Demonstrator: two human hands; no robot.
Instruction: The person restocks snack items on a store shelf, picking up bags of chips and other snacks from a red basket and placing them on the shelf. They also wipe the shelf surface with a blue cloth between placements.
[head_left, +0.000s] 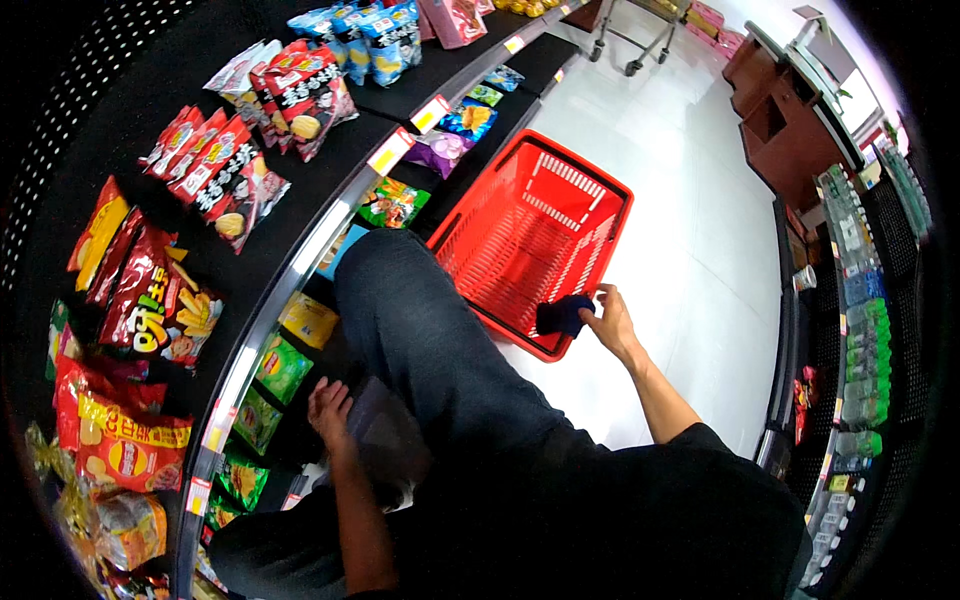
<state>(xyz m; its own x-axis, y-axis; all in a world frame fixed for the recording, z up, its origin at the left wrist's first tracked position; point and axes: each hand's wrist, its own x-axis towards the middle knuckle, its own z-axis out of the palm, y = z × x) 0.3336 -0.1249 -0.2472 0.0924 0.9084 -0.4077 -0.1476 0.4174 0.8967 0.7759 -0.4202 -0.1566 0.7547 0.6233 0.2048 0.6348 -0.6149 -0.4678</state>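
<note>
My right hand (611, 322) is at the near right corner of a red plastic shopping basket (619, 225), its fingertips touching a dark blue cloth-like item (562, 315) at the rim; whether it grips the item or only touches it is unclear. The basket stands on the floor beside the shelf and shows nothing inside its main part. My left hand (330, 409) hangs low beside the bottom shelf, fingers spread and holding nothing. Nearest to it are green chip bags (283, 369) and a yellow snack bag (309, 321) on that shelf.
An upper black shelf (315, 184) at left holds red chip bags (232, 180) and a maroon snack bag (150, 292). Bottles (866, 345) line a rack at right. Farther off are a brown counter (795, 127) and a wheeled cart (634, 37). My bent knee is between my hands.
</note>
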